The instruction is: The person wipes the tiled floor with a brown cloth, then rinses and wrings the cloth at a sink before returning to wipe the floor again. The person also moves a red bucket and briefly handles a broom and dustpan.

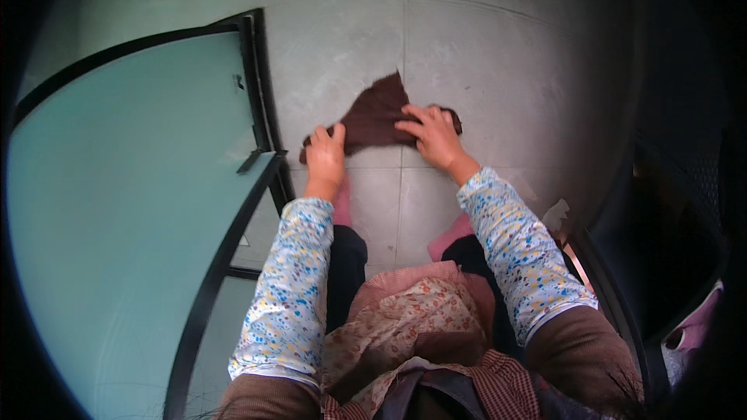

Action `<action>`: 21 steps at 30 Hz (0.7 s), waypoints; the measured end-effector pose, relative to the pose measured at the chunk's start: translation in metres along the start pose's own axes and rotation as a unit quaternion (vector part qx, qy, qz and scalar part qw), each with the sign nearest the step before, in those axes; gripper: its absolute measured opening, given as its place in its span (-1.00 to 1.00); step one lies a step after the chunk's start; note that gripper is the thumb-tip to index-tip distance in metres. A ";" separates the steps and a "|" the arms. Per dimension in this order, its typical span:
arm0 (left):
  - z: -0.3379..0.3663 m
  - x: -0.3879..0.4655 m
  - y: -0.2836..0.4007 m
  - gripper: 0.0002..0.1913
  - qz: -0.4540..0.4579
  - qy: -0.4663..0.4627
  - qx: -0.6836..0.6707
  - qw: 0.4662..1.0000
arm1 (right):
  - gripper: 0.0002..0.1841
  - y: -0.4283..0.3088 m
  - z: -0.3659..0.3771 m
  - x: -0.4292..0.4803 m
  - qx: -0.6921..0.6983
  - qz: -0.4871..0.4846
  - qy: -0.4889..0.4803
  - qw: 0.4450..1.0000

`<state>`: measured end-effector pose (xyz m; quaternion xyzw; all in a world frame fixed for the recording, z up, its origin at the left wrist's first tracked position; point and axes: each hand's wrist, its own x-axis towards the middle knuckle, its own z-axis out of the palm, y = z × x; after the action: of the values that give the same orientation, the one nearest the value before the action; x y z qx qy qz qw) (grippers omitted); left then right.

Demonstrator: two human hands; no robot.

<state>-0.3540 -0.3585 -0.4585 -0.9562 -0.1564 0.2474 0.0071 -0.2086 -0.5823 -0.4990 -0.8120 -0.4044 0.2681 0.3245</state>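
A dark brown cloth stretches between my two hands, with one pointed corner sticking up away from me. My left hand grips its left end, where the fabric bunches past my fingers. Over the right part lies my right hand, fingers somewhat spread and holding the fabric; a rolled end shows beyond them. Whether the cloth hangs just above the floor or touches it, I cannot tell. Both forearms wear white sleeve covers with coloured specks.
Grey floor tiles spread under and beyond the cloth. To the left stands a frosted glass panel in a black frame, close to my left arm. My pink-covered feet are below my hands. A pale scrap is at the right, near dark furniture.
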 end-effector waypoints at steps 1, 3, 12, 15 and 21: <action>0.003 -0.013 0.018 -0.73 0.001 -0.052 -0.014 0.999 | -0.52 0.000 0.003 -0.027 0.006 0.008 -0.006 1.000; 0.012 -0.021 0.042 -0.84 0.044 -0.006 -0.032 0.998 | -0.53 -0.004 0.009 -0.070 0.002 0.045 -0.030 0.999; -0.055 0.045 0.056 -0.83 0.097 0.169 -0.146 0.970 | -0.53 0.012 -0.059 -0.038 -0.057 0.048 0.226 0.971; -0.103 0.120 0.074 -0.77 0.157 0.289 -0.169 0.929 | -0.56 0.043 -0.113 0.004 -0.154 0.056 0.321 0.933; -0.080 0.192 0.166 -0.68 0.214 0.198 -0.027 0.956 | -0.43 0.135 -0.151 0.005 -0.246 0.153 0.310 0.905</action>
<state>-0.1080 -0.4533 -0.4942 -0.9969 0.0496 0.0444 -0.0407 -0.0352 -0.6871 -0.5024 -0.9602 -0.2072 -0.0592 0.1780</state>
